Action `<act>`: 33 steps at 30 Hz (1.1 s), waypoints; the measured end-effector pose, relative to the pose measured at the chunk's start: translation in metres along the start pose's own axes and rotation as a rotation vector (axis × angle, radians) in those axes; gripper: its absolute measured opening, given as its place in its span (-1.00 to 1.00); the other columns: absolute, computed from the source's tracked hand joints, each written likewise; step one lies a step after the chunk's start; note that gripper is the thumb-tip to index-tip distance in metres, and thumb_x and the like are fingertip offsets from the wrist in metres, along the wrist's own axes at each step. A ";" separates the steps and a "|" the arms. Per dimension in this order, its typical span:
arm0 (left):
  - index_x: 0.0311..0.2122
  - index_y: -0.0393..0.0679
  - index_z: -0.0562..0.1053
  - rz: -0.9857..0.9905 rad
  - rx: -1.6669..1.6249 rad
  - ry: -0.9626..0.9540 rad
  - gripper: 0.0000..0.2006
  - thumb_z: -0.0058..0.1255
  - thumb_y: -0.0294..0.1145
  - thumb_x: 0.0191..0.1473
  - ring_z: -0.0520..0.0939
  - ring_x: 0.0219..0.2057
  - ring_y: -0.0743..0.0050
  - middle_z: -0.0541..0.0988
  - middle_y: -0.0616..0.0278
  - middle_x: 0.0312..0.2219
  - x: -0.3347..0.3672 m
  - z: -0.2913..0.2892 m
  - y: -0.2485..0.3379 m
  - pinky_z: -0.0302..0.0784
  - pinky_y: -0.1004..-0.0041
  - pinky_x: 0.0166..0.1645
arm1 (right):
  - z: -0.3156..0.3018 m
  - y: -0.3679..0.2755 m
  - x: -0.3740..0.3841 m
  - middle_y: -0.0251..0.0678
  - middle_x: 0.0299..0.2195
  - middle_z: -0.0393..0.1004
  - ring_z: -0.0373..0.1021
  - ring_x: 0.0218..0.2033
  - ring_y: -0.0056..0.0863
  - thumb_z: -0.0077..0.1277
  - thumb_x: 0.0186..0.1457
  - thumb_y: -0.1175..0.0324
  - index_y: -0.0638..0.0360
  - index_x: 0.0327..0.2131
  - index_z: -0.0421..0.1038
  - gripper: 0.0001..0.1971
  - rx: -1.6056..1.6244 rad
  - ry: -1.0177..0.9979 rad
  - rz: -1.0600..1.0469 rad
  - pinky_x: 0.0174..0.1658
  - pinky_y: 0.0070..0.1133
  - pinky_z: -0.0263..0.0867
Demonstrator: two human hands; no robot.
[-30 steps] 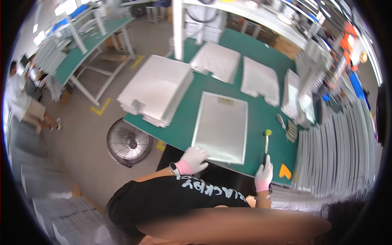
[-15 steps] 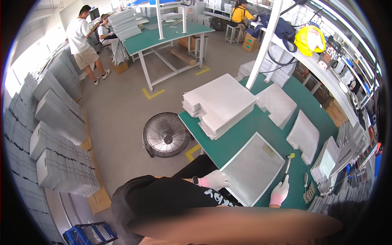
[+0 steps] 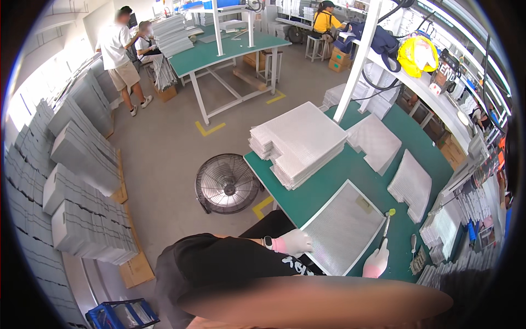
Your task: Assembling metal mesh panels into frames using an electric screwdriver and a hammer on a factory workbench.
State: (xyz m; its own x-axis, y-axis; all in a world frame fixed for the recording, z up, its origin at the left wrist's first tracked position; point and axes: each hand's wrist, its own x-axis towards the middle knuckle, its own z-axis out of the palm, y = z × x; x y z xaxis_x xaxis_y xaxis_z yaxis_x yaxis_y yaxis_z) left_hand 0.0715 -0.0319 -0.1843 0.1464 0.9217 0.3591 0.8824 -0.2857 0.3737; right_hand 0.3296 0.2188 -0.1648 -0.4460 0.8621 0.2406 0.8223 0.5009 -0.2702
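Mesh panel flat on green tabletop betw. both hands, long axis running up-right away from them. Left hand closed on near-left edge; right hand gripping a tool at right edge.

Mesh panel: dull grey perforated metal, smooth bright frame. Counter beneath panel: matt green mat. Gloves: white knit cloth.
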 end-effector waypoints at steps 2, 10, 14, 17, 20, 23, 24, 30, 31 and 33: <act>-0.37 0.00 0.50 0.049 -0.011 -0.002 -0.81 0.09 -0.37 -0.22 0.56 -0.39 0.16 0.48 0.24 -0.48 0.003 0.001 -0.006 0.49 0.20 -0.34 | -0.003 -0.006 -0.004 -0.08 -0.22 0.42 0.42 -0.24 -0.08 -0.09 0.18 0.52 0.06 0.29 0.15 -0.42 0.028 0.020 0.057 -0.18 -0.26 0.38; -0.22 -0.12 0.54 0.030 -0.096 -0.004 -0.71 0.07 -0.44 -0.16 0.60 -0.36 0.10 0.58 0.20 -0.45 0.005 -0.020 -0.002 0.50 0.15 -0.28 | -0.007 -0.020 0.016 -0.04 -0.23 0.44 0.43 -0.22 -0.04 -0.05 0.16 0.47 0.07 0.26 0.17 -0.44 0.078 0.126 0.036 -0.17 -0.24 0.38; -0.25 -0.09 0.55 -0.003 -0.108 0.017 -0.75 0.05 -0.45 -0.14 0.60 -0.41 0.10 0.57 0.18 -0.49 0.005 -0.016 -0.004 0.49 0.15 -0.32 | -0.006 -0.025 0.013 -0.06 -0.25 0.43 0.44 -0.25 -0.05 -0.05 0.16 0.47 -0.01 0.26 0.18 -0.43 0.094 0.107 0.100 -0.20 -0.23 0.40; -0.25 -0.10 0.55 0.009 -0.109 0.026 -0.74 0.09 -0.46 -0.15 0.61 -0.44 0.10 0.58 0.18 -0.48 0.008 -0.018 -0.003 0.49 0.16 -0.37 | -0.004 -0.020 0.011 -0.09 -0.25 0.45 0.46 -0.29 -0.06 -0.06 0.17 0.43 -0.02 0.26 0.19 -0.45 0.068 -0.002 0.087 -0.23 -0.23 0.42; -0.25 -0.11 0.55 0.012 -0.128 0.027 -0.75 0.09 -0.46 -0.15 0.62 -0.43 0.12 0.60 0.19 -0.47 0.007 -0.015 -0.002 0.50 0.16 -0.37 | -0.007 -0.020 0.005 -0.09 -0.24 0.45 0.47 -0.30 -0.07 -0.06 0.18 0.42 -0.01 0.25 0.19 -0.46 0.065 0.096 0.115 -0.23 -0.25 0.43; -0.25 -0.11 0.55 0.003 -0.109 0.002 -0.74 0.09 -0.46 -0.15 0.62 -0.42 0.12 0.61 0.20 -0.45 0.007 -0.012 0.000 0.50 0.16 -0.35 | -0.007 -0.016 -0.001 -0.10 -0.25 0.45 0.47 -0.30 -0.09 -0.06 0.18 0.43 0.00 0.25 0.20 -0.46 0.015 0.060 0.134 -0.24 -0.26 0.43; -0.25 -0.11 0.55 0.003 -0.113 0.002 -0.74 0.09 -0.46 -0.15 0.62 -0.42 0.12 0.61 0.20 -0.45 0.006 -0.012 0.001 0.50 0.16 -0.35 | -0.009 -0.015 -0.002 -0.10 -0.25 0.45 0.47 -0.30 -0.09 -0.06 0.18 0.43 0.00 0.25 0.20 -0.46 0.012 0.058 0.135 -0.24 -0.26 0.43; -0.23 -0.07 0.54 0.017 -0.101 0.009 -0.74 0.06 -0.45 -0.13 0.62 -0.41 0.15 0.58 0.23 -0.49 0.008 -0.017 0.002 0.49 0.16 -0.35 | -0.005 -0.010 -0.012 -0.08 -0.25 0.45 0.47 -0.32 -0.06 -0.04 0.15 0.44 0.02 0.24 0.20 -0.45 0.048 0.157 0.057 -0.26 -0.24 0.44; -0.24 -0.07 0.54 0.013 -0.098 0.004 -0.75 0.06 -0.45 -0.13 0.61 -0.41 0.14 0.57 0.23 -0.50 0.009 -0.021 0.003 0.49 0.17 -0.35 | -0.006 -0.014 -0.011 -0.07 -0.25 0.45 0.46 -0.32 -0.06 -0.04 0.16 0.44 0.02 0.24 0.21 -0.46 0.021 0.074 0.083 -0.26 -0.24 0.44; -0.23 -0.06 0.54 -0.008 -0.079 -0.032 -0.74 0.06 -0.44 -0.12 0.61 -0.44 0.13 0.57 0.23 -0.51 0.010 -0.020 0.002 0.48 0.17 -0.37 | -0.004 -0.005 -0.008 -0.06 -0.24 0.44 0.46 -0.31 -0.04 -0.04 0.16 0.44 0.02 0.23 0.23 -0.47 -0.001 -0.042 0.069 -0.25 -0.23 0.43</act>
State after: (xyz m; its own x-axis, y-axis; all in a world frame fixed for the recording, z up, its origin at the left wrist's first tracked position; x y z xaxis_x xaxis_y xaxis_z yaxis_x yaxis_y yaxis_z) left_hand 0.0655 -0.0283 -0.1628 0.1547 0.9318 0.3284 0.8457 -0.2967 0.4435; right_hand 0.3306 0.2094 -0.1614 -0.4025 0.8972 0.1819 0.8519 0.4399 -0.2842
